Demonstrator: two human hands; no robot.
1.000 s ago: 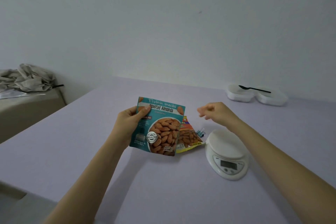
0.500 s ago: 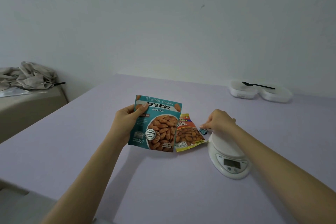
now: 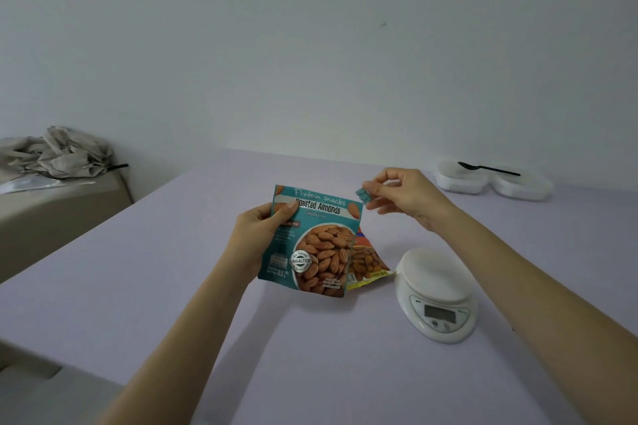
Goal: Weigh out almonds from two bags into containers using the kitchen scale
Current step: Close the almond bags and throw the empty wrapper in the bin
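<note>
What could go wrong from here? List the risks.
1. The left hand holds the teal almond bag by one edge above the table; it could tip once opened and spill.
2. The right hand pinches a small blue clip in its fingertips; it may drop.
3. The containers sit far back, a long reach from the scale.

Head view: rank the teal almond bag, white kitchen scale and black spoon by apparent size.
1. Teal roasted-almonds bag, held nearer the camera, which may flatter it.
2. White round kitchen scale, nearly as large.
3. Black plastic spoon, smallest, but farthest away.
</note>
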